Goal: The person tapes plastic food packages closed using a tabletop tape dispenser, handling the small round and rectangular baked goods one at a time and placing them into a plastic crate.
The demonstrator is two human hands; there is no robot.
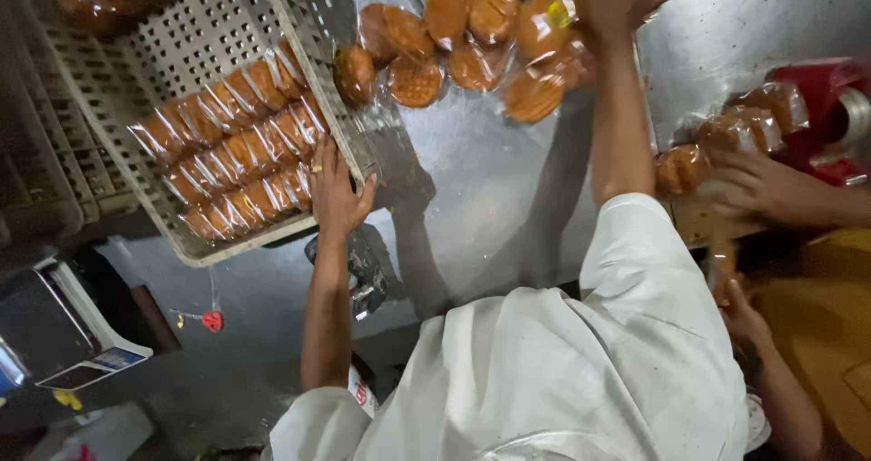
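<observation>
the left hand (334,191) rests with fingers spread flat on the near rim of the pale perforated plastic crate (181,44), just beside the rows of clear-wrapped brown biscuit packs (231,148) lying inside it. the right hand (619,0) reaches far out over the loose heap of round golden-brown biscuits in clear film (472,39) on the grey steel table (481,180); whether its fingers are apart or closed i cannot tell. at the right edge, another person's hand (758,184) touches wrapped biscuits (735,134) beside a red machine (830,107).
</observation>
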